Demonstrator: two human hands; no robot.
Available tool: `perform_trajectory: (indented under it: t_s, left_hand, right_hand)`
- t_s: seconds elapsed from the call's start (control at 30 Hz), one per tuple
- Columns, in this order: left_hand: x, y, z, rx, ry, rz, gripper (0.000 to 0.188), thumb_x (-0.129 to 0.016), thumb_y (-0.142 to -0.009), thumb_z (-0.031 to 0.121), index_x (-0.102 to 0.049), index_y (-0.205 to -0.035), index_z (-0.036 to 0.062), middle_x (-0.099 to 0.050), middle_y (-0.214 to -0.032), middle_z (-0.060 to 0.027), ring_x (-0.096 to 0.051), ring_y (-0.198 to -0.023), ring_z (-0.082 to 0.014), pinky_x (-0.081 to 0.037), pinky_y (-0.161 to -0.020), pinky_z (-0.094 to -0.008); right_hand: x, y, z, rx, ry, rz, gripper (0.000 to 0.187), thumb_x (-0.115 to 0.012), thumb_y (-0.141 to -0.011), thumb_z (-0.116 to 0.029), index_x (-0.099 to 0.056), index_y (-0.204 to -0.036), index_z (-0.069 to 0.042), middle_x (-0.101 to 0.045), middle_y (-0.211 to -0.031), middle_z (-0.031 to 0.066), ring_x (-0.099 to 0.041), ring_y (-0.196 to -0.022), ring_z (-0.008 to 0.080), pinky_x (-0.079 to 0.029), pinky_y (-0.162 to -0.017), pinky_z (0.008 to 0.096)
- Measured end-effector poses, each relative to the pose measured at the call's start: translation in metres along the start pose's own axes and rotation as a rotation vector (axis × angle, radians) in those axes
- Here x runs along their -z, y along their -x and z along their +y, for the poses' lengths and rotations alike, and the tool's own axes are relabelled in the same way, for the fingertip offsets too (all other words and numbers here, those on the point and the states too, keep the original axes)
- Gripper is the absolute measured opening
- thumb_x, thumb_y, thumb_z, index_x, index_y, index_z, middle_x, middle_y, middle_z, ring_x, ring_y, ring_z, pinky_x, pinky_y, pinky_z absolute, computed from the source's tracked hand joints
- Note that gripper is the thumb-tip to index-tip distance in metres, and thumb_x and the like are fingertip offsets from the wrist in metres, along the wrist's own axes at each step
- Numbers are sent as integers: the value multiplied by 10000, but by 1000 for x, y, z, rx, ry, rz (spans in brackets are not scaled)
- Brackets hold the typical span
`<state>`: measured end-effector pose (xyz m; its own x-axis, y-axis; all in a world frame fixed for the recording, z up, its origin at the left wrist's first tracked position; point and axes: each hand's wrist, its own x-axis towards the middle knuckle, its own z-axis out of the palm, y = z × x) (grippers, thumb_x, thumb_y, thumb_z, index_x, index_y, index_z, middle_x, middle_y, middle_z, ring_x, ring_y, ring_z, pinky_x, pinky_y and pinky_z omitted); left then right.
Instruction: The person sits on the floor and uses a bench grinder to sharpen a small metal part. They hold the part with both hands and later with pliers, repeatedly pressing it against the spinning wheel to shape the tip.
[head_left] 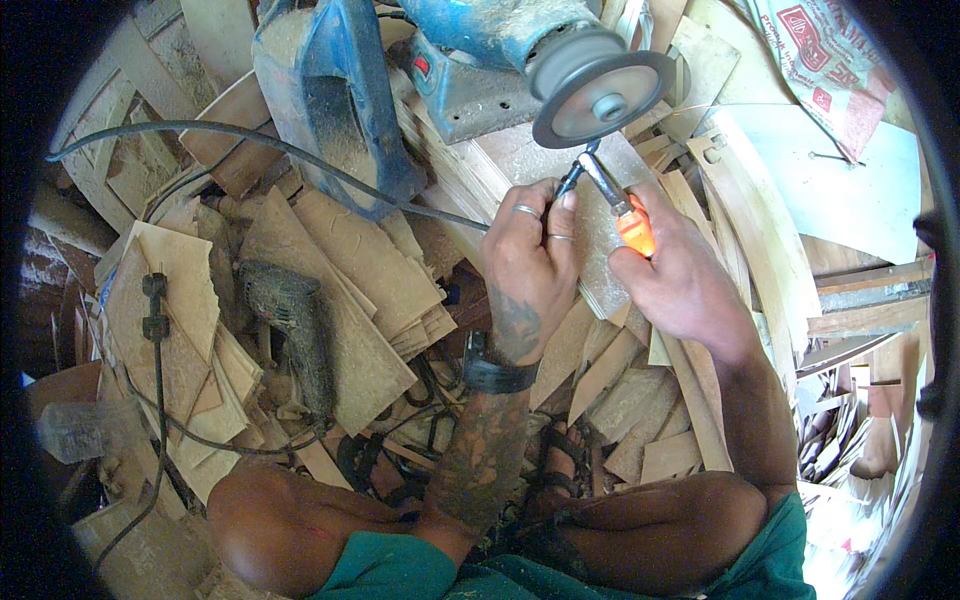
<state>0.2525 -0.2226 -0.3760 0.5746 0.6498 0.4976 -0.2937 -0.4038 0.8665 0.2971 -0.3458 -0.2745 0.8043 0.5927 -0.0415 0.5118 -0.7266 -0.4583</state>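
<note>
Sitting cross-legged amid wood offcuts (350, 270), a person works a small tool at a grinder wheel (603, 97). Right hand (680, 280) is clamped on the orange handle of a knife (612, 200), its metal blade angled up toward the wheel's lower rim. Left hand (530, 255), ringed and with a dark watch (497, 372) at the wrist, pinches the blade tip just beside the right. A dusty drill (292, 325) lies among the offcuts to the left, a blue planer (330, 90) above it.
</note>
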Motion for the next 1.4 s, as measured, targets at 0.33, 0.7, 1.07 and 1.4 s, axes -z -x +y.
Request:
perform_trajectory:
  t_s: [0.33, 0.7, 1.07, 1.4]
  left_hand:
    - [1, -1, 2, 19, 16, -32, 140, -630, -962, 96, -640, -981, -43, -614, -856, -208, -621, -741, -371, -485, -679, -426]
    - [-1, -1, 0, -15, 6, -8, 183, -617, -993, 156, -660, -981, -22, -621, -789, -170, -611, -687, -260, -482, -659, -367]
    - [-1, -2, -1, -34, 13, -8, 197, -618, -994, 169, -661, -991, -23, -626, -803, -181, -623, -701, -295, -485, -665, -379]
    - [-1, -2, 1, -6, 28, -2, 209, -618, -998, 180, -663, -985, -23, -635, -808, -186, -630, -704, -278, -492, -668, -375]
  right_hand:
    - [5, 2, -7, -52, 8, -34, 454, -579, -882, -209, -479, -1204, 95, -631, -1004, 343, -641, -977, 487, -494, -860, 533]
    - [10, 3, -15, -79, 33, -54, 458, -575, -893, -216, -485, -1200, 112, -636, -964, 349, -650, -945, 489, -490, -836, 545]
    - [13, 4, -21, -111, 60, -67, 439, -570, -886, -240, -504, -1137, 114, -637, -944, 359, -646, -947, 503, -483, -852, 556]
    - [14, 4, -27, -128, 80, -73, 444, -562, -881, -229, -509, -1140, 128, -641, -948, 367, -651, -949, 501, -489, -849, 556]
